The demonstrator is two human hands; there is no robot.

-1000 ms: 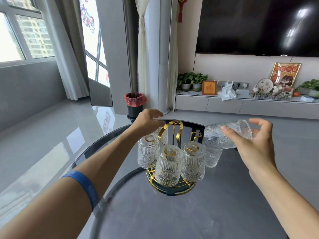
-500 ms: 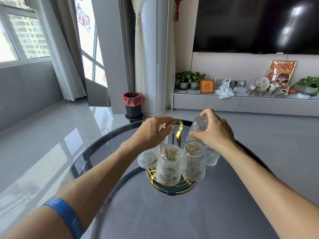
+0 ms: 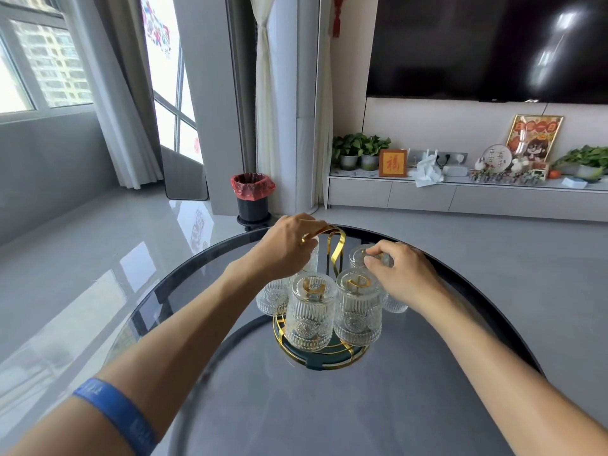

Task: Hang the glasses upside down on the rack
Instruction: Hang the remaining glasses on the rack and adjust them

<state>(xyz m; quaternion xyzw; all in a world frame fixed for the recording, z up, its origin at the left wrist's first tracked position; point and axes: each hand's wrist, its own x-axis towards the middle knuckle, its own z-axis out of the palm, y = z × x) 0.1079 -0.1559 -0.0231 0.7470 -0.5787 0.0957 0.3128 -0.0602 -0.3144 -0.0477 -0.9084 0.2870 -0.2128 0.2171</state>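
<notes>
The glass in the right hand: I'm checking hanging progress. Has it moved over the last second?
Yes. The glass went from tilted out to the right of the gold rack to upside down beside its handle, under the right hand.

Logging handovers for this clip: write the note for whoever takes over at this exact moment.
Left hand: steadying the gold rack by its top.
Right hand: fingers on the base of the back-right glass, inverted on its peg; release not confirmed.
Done: two front glasses hang upside down; others behind are partly hidden.
Left: let go of that glass, check it sits; no loose glasses visible on the table.
</notes>
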